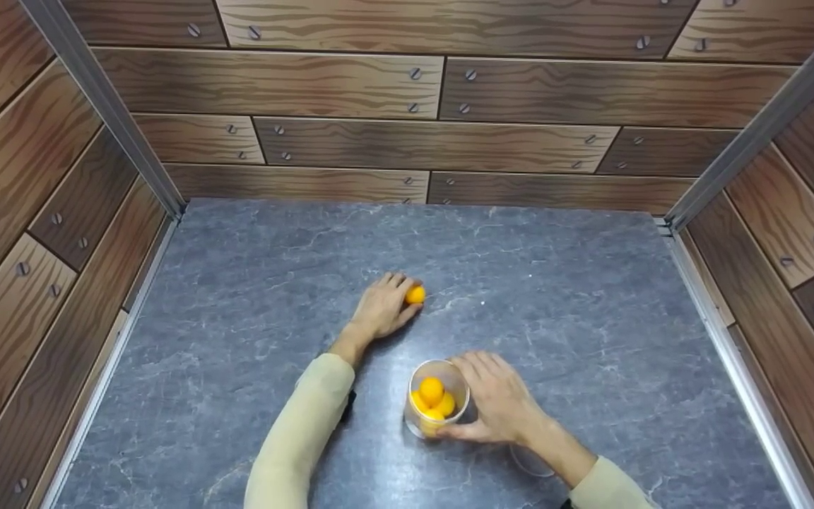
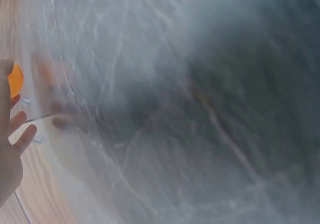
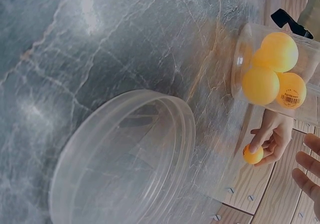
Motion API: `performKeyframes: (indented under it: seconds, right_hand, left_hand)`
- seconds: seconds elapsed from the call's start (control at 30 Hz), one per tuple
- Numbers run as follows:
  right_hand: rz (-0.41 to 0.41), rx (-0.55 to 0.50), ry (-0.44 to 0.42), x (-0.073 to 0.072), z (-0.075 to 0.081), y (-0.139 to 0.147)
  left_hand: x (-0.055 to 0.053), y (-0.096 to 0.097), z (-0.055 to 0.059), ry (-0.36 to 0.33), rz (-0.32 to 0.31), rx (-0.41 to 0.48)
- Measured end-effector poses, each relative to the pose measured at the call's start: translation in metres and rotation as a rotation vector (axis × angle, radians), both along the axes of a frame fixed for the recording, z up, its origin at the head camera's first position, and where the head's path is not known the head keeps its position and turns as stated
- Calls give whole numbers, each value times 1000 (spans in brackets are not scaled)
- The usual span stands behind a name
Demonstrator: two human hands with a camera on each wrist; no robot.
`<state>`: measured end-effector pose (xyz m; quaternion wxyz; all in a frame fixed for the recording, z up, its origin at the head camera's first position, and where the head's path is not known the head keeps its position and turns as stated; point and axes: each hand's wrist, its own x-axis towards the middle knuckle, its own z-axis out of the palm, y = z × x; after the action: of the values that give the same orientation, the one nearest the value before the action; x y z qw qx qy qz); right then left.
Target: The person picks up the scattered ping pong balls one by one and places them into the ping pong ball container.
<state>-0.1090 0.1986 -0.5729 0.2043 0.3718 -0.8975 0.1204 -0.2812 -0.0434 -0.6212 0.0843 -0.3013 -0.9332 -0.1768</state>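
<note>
My left hand [image 1: 382, 307] is out over the middle of the tabletop, pinching an orange ping-pong ball [image 1: 415, 294] between thumb and fingers. The same ball [image 3: 253, 154] shows in the right wrist view, and part of it [image 2: 16, 80] at the left edge of the left wrist view. Nearer the front stands a clear plastic jar [image 1: 410, 417], upright and without a cover. Several orange ping-pong balls [image 1: 432, 390] lie inside it. My right hand [image 1: 502, 399] holds the jar from its right side, thumb in front and fingers behind.
A clear round plastic lid [image 3: 125, 164] lies on the marbled grey tabletop [image 1: 237, 318], partly under my right wrist in the head view. Wood-patterned walls [image 1: 350, 141] with metal corner posts [image 1: 107, 106] close in the back and both sides.
</note>
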Motion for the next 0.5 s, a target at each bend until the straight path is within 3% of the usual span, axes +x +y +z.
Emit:
performKeyframes:
  seconds: [0.5]
  right_hand:
    - [-10,5,-10,0,0,0]
  left_hand:
    - [11,-10,7,68,-18,34]
